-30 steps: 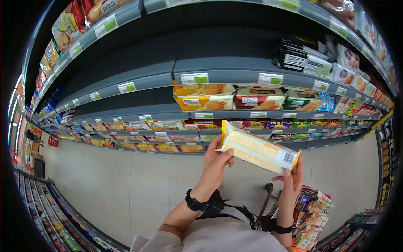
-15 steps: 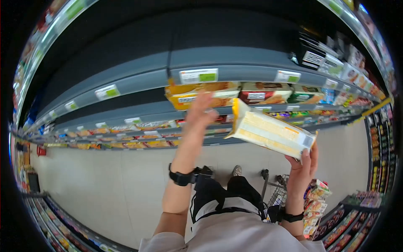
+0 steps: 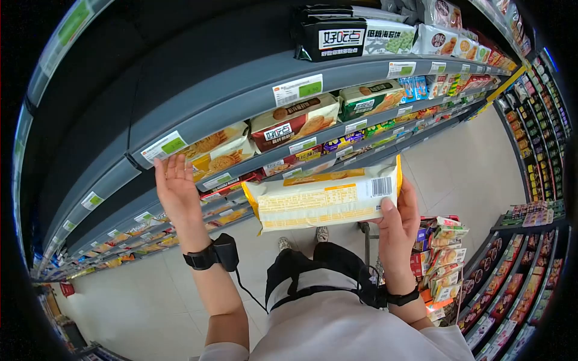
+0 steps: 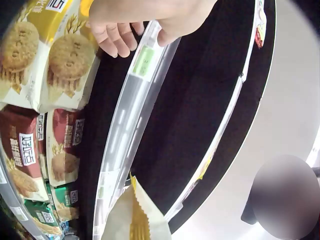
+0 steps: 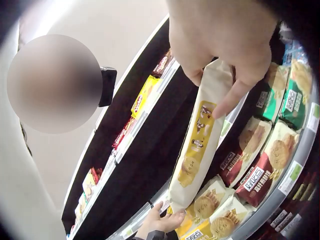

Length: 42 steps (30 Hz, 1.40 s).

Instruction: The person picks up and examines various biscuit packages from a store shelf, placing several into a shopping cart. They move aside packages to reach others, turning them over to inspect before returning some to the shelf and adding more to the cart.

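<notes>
My right hand (image 3: 400, 231) grips one end of a long white-and-yellow biscuit pack (image 3: 319, 207), its thumb on the face near the barcode. In the right wrist view the pack (image 5: 192, 150) shows a narrow side with a yellow strip. My left hand (image 3: 179, 195) is raised at the shelf edge, palm up, fingers extended and holding nothing. Its fingertips overlap the left end of the yellow biscuit packs (image 3: 223, 157) on the shelf. In the left wrist view, fingers and thumb of this hand (image 4: 145, 22) are apart beside a price label (image 4: 143, 61).
Right of the yellow packs stand red biscuit packs (image 3: 295, 123) and green ones (image 3: 370, 99). Black packs (image 3: 331, 37) lie on the shelf above. A cart loaded with packs (image 3: 445, 259) stands at my right, and another shelf rack (image 3: 512, 271) lies beyond it.
My left hand has let go of the biscuit pack and moved left and up to the shelf. The right hand keeps the pack, now turned more level. The view has swung right.
</notes>
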Motion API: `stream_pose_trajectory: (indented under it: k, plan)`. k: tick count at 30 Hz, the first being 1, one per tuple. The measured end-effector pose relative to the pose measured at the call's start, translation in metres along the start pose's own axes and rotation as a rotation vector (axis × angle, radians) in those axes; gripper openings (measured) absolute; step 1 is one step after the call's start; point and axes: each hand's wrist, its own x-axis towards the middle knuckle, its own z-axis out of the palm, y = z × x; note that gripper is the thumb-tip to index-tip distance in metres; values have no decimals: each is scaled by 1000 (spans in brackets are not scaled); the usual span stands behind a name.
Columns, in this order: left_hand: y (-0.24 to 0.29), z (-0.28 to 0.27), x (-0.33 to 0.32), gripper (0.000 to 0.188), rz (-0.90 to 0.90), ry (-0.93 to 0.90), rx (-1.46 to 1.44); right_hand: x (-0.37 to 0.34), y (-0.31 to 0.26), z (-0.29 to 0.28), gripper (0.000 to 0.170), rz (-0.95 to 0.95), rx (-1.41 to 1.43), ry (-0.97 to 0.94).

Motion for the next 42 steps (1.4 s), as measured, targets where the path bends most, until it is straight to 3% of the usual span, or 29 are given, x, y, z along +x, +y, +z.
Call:
stream_pose_trajectory:
  k: [3, 5, 8, 13, 15, 19, 21, 24, 25, 29, 30, 31, 33, 34, 36, 41, 42]
  plan:
    - [-21, 30, -16, 29, -46, -86, 58, 7, 2, -13, 49, 23, -15, 5]
    - [-39, 52, -23, 33, -230, -203, 264, 11, 3, -21, 50, 10, 0, 50]
    - [-63, 81, -27, 36, -292, -327, 339, 17, -4, -31, 49, 24, 53, 46]
    - [-85, 115, -25, 34, -285, -343, 297, 28, -7, -48, 48, 4, 170, 44]
    - [-90, 119, -22, 29, -289, -227, 243, 32, -9, -54, 47, -12, 166, 38]
    - [-94, 120, -20, 28, -252, -203, 238, 40, -17, -60, 45, -24, 165, 5]
    - [-90, 122, -23, 34, -230, -240, 259, 44, -16, -60, 45, -50, 146, -4]
    - [-78, 124, -41, 55, -552, -395, 331, 53, -18, -61, 43, -67, 176, -36]
    - [-72, 123, -48, 55, -535, -407, 334, 58, -19, -61, 42, -61, 225, -59]
    - [-54, 104, -67, 85, -689, -724, 523, 74, -24, -58, 40, -96, 244, -44]
    - [-43, 119, -79, 89, -677, -671, 550, 79, -25, -57, 40, -92, 247, -67]
    - [-40, 118, -81, 82, -648, -731, 505, 83, -28, -56, 40, -82, 248, -91]
    - [-31, 123, -92, 62, -429, -747, 547, 93, -37, -49, 41, -58, 308, -163]
    - [-26, 124, -92, 62, -421, -737, 543, 98, -40, -46, 41, -58, 284, -211]
    - [-12, 120, -93, 42, -308, -657, 536, 108, -46, -35, 42, -54, 262, -303]
    - [28, 112, -89, 36, -202, -563, 544, 128, -47, -7, 48, -57, 243, -493]
    - [35, 116, -89, 36, -138, -510, 557, 134, -43, -2, 48, -192, 148, -560]
